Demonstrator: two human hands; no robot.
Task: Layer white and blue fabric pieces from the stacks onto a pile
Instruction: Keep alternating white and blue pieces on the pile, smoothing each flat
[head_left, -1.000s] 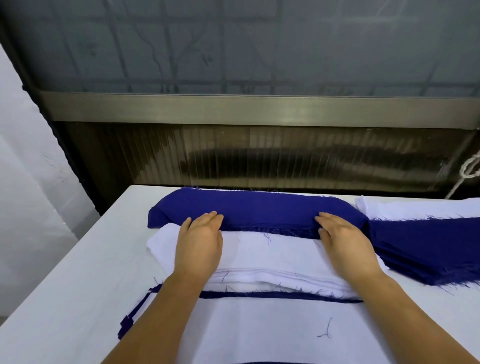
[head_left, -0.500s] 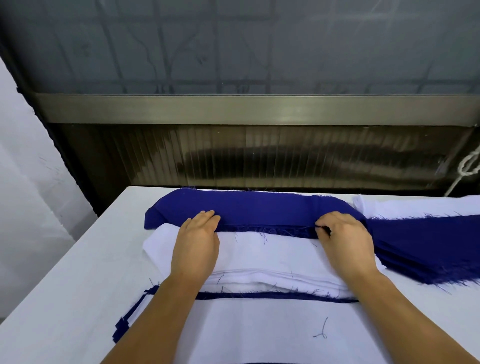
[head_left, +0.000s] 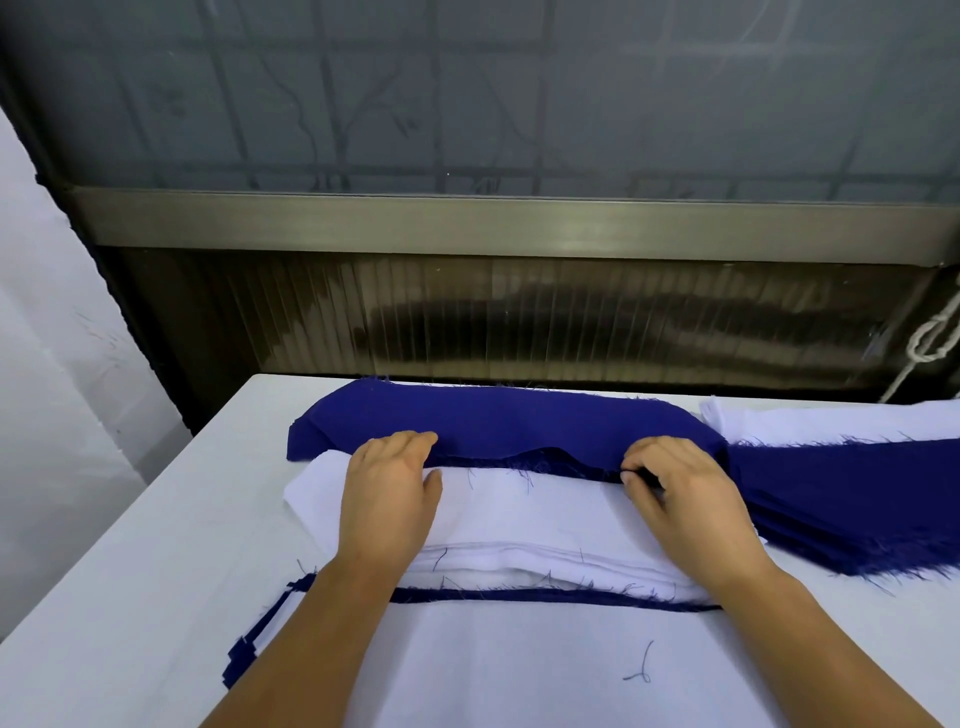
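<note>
Landmark: white table (head_left: 135, 582), seen from the head view.

1. Layered pile (head_left: 519, 670): laid at the near edge of the table; a white piece is uppermost, dark blue edges are shown at its left side and along its far edge.
2. White stack (head_left: 524, 514): laid on the table just beyond the pile, folded edges turned toward the viewer.
3. Left hand (head_left: 389, 499): laid flat on the left part of the white stack, fingers straight and relaxed, fingertips touching the near edge of the blue stack; nothing is gripped.
4. Blue stack (head_left: 498, 423): laid along the far side of the table, directly behind the white stack; its near edge is frayed and its top piece slightly lifted.
5. Right hand (head_left: 680, 493): rested on the right part of the white stack; the near edge of the top blue piece is pinched between curled fingers and thumb.
6. Second blue heap (head_left: 852, 499): spread on the right side of the table, partly covering a white heap (head_left: 810, 423) behind it.
7. White cord (head_left: 930, 343): knotted, hung beyond the table's far right corner.
</note>
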